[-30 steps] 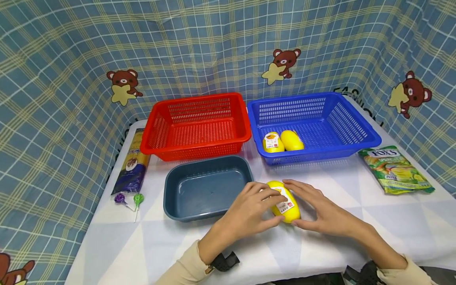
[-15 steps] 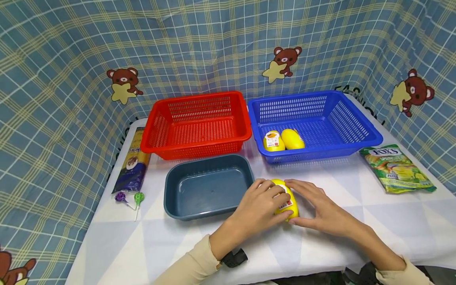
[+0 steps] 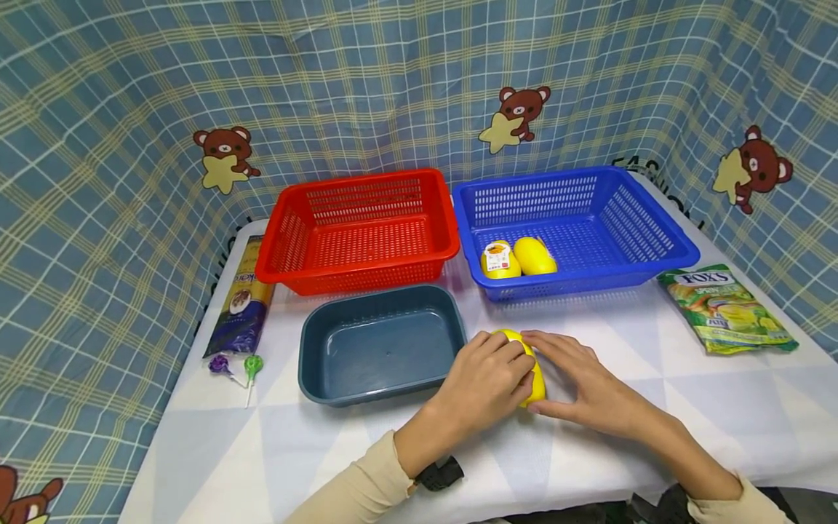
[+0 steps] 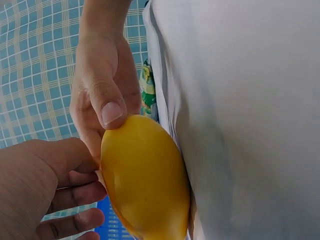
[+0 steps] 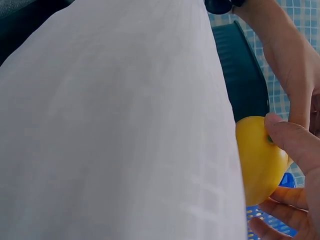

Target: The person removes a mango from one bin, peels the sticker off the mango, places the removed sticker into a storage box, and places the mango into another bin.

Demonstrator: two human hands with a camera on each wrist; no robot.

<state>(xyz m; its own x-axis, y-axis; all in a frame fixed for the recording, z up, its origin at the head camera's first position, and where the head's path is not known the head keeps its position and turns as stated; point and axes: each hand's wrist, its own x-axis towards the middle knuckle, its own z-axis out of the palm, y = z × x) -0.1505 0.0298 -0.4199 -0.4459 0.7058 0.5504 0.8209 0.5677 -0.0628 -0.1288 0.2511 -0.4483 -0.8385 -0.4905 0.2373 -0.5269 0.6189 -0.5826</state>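
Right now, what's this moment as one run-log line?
left hand: fingers curled against yellow fruit | right hand: grips same fruit | dark tray: left of fruit | blue basket: two more yellow fruits

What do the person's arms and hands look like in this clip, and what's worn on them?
Both the left hand and the right hand are bare, with no gloves or rings showing. The left sleeve and right sleeve are long, plain beige. A black wrist device shows by the left cuff; no markings on it are readable.
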